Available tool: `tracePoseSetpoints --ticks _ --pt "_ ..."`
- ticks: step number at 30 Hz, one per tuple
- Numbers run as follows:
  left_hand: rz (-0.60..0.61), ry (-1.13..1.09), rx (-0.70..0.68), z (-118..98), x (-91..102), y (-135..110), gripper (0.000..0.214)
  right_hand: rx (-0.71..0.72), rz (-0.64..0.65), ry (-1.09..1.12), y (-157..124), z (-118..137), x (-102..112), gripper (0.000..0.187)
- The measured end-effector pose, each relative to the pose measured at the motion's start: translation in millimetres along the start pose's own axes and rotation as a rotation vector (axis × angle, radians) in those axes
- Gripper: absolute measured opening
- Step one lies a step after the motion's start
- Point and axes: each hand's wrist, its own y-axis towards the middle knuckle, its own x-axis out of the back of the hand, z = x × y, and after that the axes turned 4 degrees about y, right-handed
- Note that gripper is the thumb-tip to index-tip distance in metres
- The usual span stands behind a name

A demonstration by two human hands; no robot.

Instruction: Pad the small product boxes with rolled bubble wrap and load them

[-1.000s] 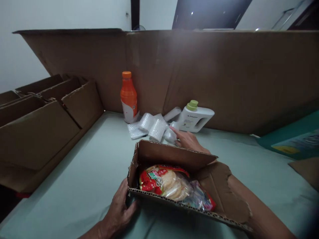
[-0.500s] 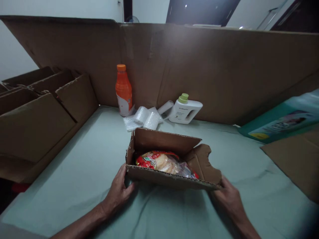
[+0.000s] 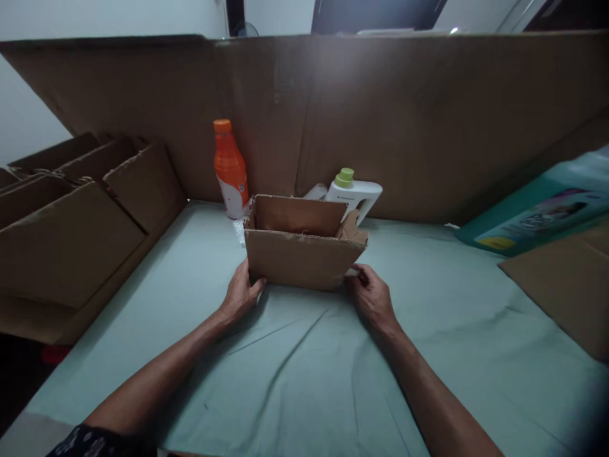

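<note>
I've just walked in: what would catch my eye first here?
Probably the bright orange bottle, at the back before the brown cardboard wall, left of centre. Next, the open cardboard box in the middle, between the left hand and right hand. Then the big teal bottle at the right edge.

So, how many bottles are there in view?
3: a tall orange plastic bottle left of centre, a green-capped white plastic bottle partly behind the open brown cardboard box, and a large teal bottle at the right edge. The box may hide others.

The scene is dim, with pale glare (hazy, top centre) over the cardboard panel (image 3: pixel 404 127).
</note>
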Motion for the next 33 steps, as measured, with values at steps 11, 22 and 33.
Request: tracePoseSetpoints --ticks 11,22,33 --pt "0.119 -0.046 -0.141 -23.8 2.7 -138.4 0.074 -0.372 0.219 0.387 -118.4 63.9 28.9 0.041" --pt "0.36 -0.553 0.4 -44.7 14.1 -138.9 0.035 -0.599 0.339 0.668 -138.9 44.2 -15.7 0.047" --pt "0.318 -0.661 0.561 -50.1 26.2 -153.2 0.053 0.464 0.182 -0.472 -191.1 74.3 -29.8 0.045"
